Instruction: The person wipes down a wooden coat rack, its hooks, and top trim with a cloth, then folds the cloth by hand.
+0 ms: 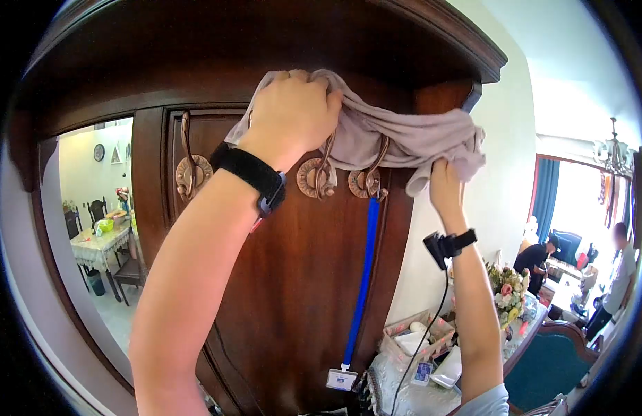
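Note:
A greyish-mauve cloth [397, 133] is bunched along the top of a dark wooden panel, draped across the upper parts of the metal hooks. My left hand [293, 111] has its fingers curled over the cloth's left part, just under the wooden ledge. Farther right and lower, my right hand [446, 186] grips the cloth's hanging right end. Three ornate coat hooks [312, 177] show below the cloth. A blue lanyard [362, 277] hangs from the rightmost one, with a badge holder [341, 378] at its lower end.
The ledge [265, 41] juts out overhead. At lower right, a basket [418, 338] of small items and a flower arrangement [508, 288] stand on a covered surface. A cable [425, 333] runs down from my right wristband. Two people [536, 262] are in the room beyond.

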The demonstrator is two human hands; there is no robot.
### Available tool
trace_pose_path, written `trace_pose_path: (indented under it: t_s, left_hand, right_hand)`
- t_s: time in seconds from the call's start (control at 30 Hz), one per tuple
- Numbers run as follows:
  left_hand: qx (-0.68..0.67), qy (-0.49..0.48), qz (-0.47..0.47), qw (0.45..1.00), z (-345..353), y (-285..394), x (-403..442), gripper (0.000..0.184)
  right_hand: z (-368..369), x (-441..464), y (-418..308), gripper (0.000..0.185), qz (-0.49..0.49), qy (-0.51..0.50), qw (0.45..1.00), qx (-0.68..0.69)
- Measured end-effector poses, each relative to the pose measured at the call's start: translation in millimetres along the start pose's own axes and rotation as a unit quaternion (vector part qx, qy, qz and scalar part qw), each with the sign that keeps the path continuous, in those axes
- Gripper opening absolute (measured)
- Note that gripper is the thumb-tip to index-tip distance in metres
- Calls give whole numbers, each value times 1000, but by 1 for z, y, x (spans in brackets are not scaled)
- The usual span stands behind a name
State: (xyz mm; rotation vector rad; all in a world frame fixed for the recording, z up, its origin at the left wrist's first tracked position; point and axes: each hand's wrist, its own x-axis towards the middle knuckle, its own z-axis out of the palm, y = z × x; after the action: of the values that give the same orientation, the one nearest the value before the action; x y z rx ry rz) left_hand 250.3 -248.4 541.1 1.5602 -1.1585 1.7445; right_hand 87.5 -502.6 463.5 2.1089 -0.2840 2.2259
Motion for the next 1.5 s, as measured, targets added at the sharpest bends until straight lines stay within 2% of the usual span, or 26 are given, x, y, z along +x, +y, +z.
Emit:
trace_pose_path:
  t_s: [0.1, 0.17, 0.2, 0.27, 0.3, 0.37, 0.4, 0.47, 0.53, 0.6, 0.63, 0.67, 0.73, 0.8, 0.87, 0.9, 0.93, 1.0, 1.07, 1.13, 1.2, 1.3, 1.33, 1.4, 1.47, 1.5]
  left_hand:
    - [-13, -15, -4, 1000, -1, 0, -1, 37]
    - [-28, -19, -14, 999, -4, 0, -2, 37]
    - [-27, -20, -13, 999, -6, 0, -1, 37]
    - [-31, -54, -20, 998, -8, -1, -2, 37]
    - [-29, -57, -20, 998, -10, -1, -4, 37]
    - [-34, -63, -15, 997, -13, -1, -4, 37]
    - [-33, -61, -14, 997, -13, 0, -5, 37]
    - [-24, -48, -8, 999, -10, -2, -7, 35]
    - [-24, -24, 9, 999, -7, -7, -8, 34]
    - [-49, -43, -9, 998, -12, -3, -7, 32]
    - [-49, -38, -8, 998, -10, -3, -8, 31]
    - [-35, -18, 7, 999, -7, -4, -8, 31]
    - [-25, 17, 14, 999, -3, -3, -11, 29]
    - [-23, 33, 18, 999, -2, -2, -12, 29]
    - [-43, 50, 17, 998, -3, -1, -11, 27]
    - [-58, 24, 8, 998, -3, -1, -10, 29]
    - [-58, 26, 9, 998, -3, -1, -10, 29]
    - [-50, 34, -21, 998, 0, 0, -7, 36]
    - [-51, 32, -42, 997, 0, 1, -3, 40]
    - [-53, 30, -66, 996, -1, 4, -4, 44]
    - [-57, 43, -73, 995, -3, 6, -5, 47]
    - [-39, 59, -79, 994, -1, 3, -7, 54]
    - [-41, 56, -77, 995, -1, 2, -8, 54]
    - [2, 107, -66, 992, 0, 0, -10, 58]
    - [3, 115, -64, 991, -7, 3, -8, 57]
    - [9, 137, -43, 990, -9, 1, -7, 56]
  right_hand:
    - [-12, 35, -10, 26, -12, -6, 998, -54]
    - [-12, 48, -17, 23, -80, 106, 990, -51]
    - [-12, 46, -16, 23, -79, 107, 990, -50]
    - [-13, 36, -12, 28, -82, 131, 974, -168]
    - [-11, 27, -13, 28, -80, 129, 974, -167]
    - [-8, 6, -21, 39, -209, 134, 920, -303]
    - [-9, -2, -25, 39, -209, 136, 920, -302]
    - [-8, -13, -32, 59, -216, 2, 926, -308]
    - [-6, -11, -38, 57, -252, 3, 922, -295]
    - [1, -7, -45, 52, -294, -17, 897, -328]
    - [-3, -4, -52, 53, -296, -54, 896, -328]
    - [-4, -1, -55, 53, -299, -44, 895, -328]
    - [-10, 0, -56, 60, -255, -96, 935, -227]
    - [-12, 1, -43, 57, -267, -63, 943, -189]
    - [-17, 5, -42, 43, -260, -49, 956, -127]
    - [-16, 6, -46, 31, -250, -17, 960, -123]
    - [-15, 7, -50, 31, -251, -15, 960, -123]
    - [-12, 9, -54, 26, -203, 87, 975, 27]
    - [-20, 18, -59, 25, -218, 103, 970, 20]
    - [-27, 25, -67, 25, -56, 73, 989, 118]
    - [-50, 42, -83, 30, -65, 52, 987, 138]
    - [-63, 61, -76, 28, 145, 62, 941, 299]
    - [-74, 63, -75, 28, 148, 63, 941, 298]
    - [-100, 63, -79, 31, 249, -67, 881, 396]
    - [-103, 60, -74, 27, 244, -29, 869, 429]
    - [-106, 59, -73, 23, 249, -13, 846, 471]
